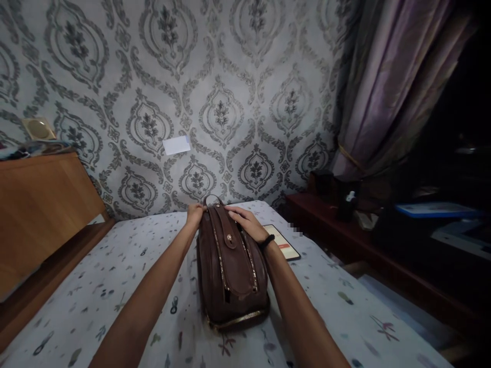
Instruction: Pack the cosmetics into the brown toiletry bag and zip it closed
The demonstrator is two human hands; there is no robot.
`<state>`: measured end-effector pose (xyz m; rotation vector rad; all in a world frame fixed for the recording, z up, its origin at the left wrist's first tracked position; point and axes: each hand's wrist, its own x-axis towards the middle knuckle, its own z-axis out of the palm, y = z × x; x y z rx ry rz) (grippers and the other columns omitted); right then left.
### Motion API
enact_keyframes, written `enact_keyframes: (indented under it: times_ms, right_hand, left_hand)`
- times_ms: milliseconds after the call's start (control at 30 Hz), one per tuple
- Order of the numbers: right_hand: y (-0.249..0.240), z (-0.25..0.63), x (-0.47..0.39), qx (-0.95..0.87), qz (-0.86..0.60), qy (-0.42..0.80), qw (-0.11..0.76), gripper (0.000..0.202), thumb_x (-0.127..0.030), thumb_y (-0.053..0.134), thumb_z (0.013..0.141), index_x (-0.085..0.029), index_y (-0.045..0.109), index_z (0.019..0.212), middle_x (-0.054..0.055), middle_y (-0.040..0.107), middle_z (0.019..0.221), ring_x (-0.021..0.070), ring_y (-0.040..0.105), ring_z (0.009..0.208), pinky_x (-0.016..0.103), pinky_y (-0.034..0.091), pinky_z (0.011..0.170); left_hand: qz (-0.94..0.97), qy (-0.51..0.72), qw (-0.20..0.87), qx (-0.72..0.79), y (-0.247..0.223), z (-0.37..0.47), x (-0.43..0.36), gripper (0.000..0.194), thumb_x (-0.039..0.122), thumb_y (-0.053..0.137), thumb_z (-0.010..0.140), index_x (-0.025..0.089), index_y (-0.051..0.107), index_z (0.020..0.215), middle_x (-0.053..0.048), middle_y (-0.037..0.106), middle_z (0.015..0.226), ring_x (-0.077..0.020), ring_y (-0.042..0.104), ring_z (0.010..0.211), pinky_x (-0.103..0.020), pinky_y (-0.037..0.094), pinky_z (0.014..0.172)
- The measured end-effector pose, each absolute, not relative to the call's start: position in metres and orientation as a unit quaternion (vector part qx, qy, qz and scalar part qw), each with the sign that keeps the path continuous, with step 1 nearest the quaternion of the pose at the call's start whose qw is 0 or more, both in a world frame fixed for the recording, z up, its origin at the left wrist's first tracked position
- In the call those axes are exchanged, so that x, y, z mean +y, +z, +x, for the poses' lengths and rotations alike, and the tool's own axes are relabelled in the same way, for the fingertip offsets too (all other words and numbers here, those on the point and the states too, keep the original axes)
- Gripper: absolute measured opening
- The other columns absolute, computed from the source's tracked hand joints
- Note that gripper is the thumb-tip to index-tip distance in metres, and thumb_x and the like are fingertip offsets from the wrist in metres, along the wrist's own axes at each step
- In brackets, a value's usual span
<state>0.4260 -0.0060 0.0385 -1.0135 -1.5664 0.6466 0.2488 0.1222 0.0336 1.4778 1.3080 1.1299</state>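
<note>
A brown leather backpack (236, 266) lies on the bed in front of me, its small loop handle (212, 198) at the far end. Gold zips run down its front on both sides of a central strip with a buttoned tab (230, 238). Another gold zip (243, 318) curves along the near end. My left hand (195, 213) pinches the upper left edge of the backpack, close to the handle. Across its upper right side rests my right hand (248, 223), fingers stretched out, a black band on the wrist. The fingertips of my left hand are partly hidden.
A tablet or phone (290, 250) with a lit screen lies right of the backpack on the patterned sheet (153, 286). A wooden cabinet (46, 214) stands at left. Dark red furniture (303, 204) holding small items is at right, beside a tied curtain (383, 92).
</note>
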Motion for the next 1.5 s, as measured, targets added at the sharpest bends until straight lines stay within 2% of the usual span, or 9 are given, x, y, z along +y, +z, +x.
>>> enact_keyframes:
  times_ms: [133, 233, 333, 733, 967, 1100, 1233, 1400, 1500]
  right_hand:
    - [0.038, 0.427, -0.007, -0.660, -0.424, 0.279, 0.555, 0.044, -0.050, 0.060, 0.084, -0.021, 0.070, 0.115, 0.008, 0.067, 0.125, 0.0255, 0.058, 0.120, 0.044, 0.038, 0.110]
    - [0.039, 0.428, -0.008, -0.655, -0.425, 0.282, 0.557, 0.042, -0.048, 0.060, 0.085, -0.021, 0.069, 0.115, 0.008, 0.067, 0.125, 0.0251, 0.059, 0.120, 0.043, 0.038, 0.110]
    - [0.038, 0.428, -0.007, -0.651, -0.430, 0.282, 0.559, 0.040, -0.045, 0.059, 0.085, -0.020, 0.069, 0.115, 0.008, 0.067, 0.125, 0.0240, 0.059, 0.119, 0.042, 0.038, 0.110]
    - [0.038, 0.422, -0.005, -0.662, -0.439, 0.280, 0.539, 0.038, -0.036, 0.056, 0.085, -0.017, 0.067, 0.116, 0.008, 0.066, 0.126, 0.0207, 0.059, 0.119, 0.037, 0.039, 0.109]
    - [0.039, 0.421, -0.010, -0.652, -0.501, 0.247, 0.512, 0.042, -0.035, 0.055, 0.086, -0.014, 0.063, 0.122, 0.011, 0.064, 0.126, 0.0223, 0.058, 0.119, 0.039, 0.040, 0.108]
    - [0.046, 0.417, -0.026, -0.661, -0.530, 0.222, 0.483, 0.042, -0.032, 0.056, 0.086, -0.015, 0.061, 0.125, 0.011, 0.063, 0.128, 0.0223, 0.058, 0.120, 0.040, 0.041, 0.108]
    - [0.057, 0.407, -0.053, -0.669, -0.549, 0.190, 0.464, 0.045, -0.027, 0.052, 0.088, -0.013, 0.058, 0.130, 0.014, 0.057, 0.137, 0.0230, 0.050, 0.131, 0.041, 0.034, 0.114]
    - [0.065, 0.386, -0.100, -0.668, -0.604, 0.145, 0.410, 0.051, -0.037, 0.036, 0.098, -0.008, 0.054, 0.135, 0.019, 0.044, 0.148, 0.0271, 0.035, 0.143, 0.044, 0.028, 0.118]
    - [0.065, 0.372, -0.127, -0.647, -0.658, 0.102, 0.372, 0.062, -0.052, 0.046, 0.094, -0.013, 0.049, 0.142, 0.019, 0.034, 0.155, 0.0340, 0.032, 0.144, 0.052, 0.029, 0.116]
  left_hand:
    - [0.612, 0.465, 0.356, 0.531, 0.031, 0.250, 0.120, 0.028, 0.034, 0.060, 0.092, 0.013, 0.062, 0.112, -0.007, 0.064, 0.112, -0.0202, 0.063, 0.097, -0.040, 0.055, 0.084]
    - [0.622, 0.494, 0.318, 0.517, 0.031, 0.250, 0.114, 0.012, 0.024, 0.063, 0.086, 0.013, 0.064, 0.080, -0.001, 0.064, 0.082, -0.0168, 0.061, 0.083, -0.032, 0.050, 0.080]
    - [0.633, 0.525, 0.294, 0.488, 0.034, 0.249, 0.106, 0.016, 0.020, 0.062, 0.078, 0.017, 0.059, 0.062, 0.003, 0.057, 0.064, -0.0159, 0.057, 0.073, -0.027, 0.045, 0.073]
    - [0.681, 0.497, 0.307, 0.442, 0.054, 0.233, 0.085, 0.007, 0.025, 0.060, 0.071, 0.019, 0.056, 0.072, 0.002, 0.060, 0.071, -0.0153, 0.058, 0.074, -0.026, 0.044, 0.073]
    - [0.731, 0.320, 0.351, 0.490, 0.097, 0.238, 0.104, 0.042, 0.042, 0.068, 0.070, 0.022, 0.060, 0.106, 0.002, 0.065, 0.071, -0.0164, 0.060, 0.066, -0.025, 0.041, 0.058]
    - [0.779, 0.210, 0.339, 0.484, 0.114, 0.262, 0.114, 0.043, 0.050, 0.078, 0.058, 0.019, 0.069, 0.087, 0.000, 0.066, 0.068, -0.0162, 0.057, 0.063, -0.024, 0.037, 0.053]
    - [0.816, 0.137, 0.300, 0.474, 0.113, 0.284, 0.120, 0.026, 0.039, 0.080, 0.054, 0.017, 0.067, 0.060, 0.002, 0.058, 0.051, -0.0146, 0.050, 0.053, -0.025, 0.031, 0.049]
    - [0.829, 0.165, 0.227, 0.484, 0.100, 0.291, 0.121, 0.020, 0.033, 0.071, 0.064, 0.017, 0.063, 0.057, 0.002, 0.053, 0.049, -0.0141, 0.049, 0.055, -0.025, 0.029, 0.050]
    - [0.827, 0.187, 0.183, 0.497, 0.096, 0.292, 0.121, 0.019, 0.033, 0.069, 0.067, 0.017, 0.064, 0.059, 0.001, 0.056, 0.052, -0.0154, 0.052, 0.058, -0.025, 0.030, 0.052]
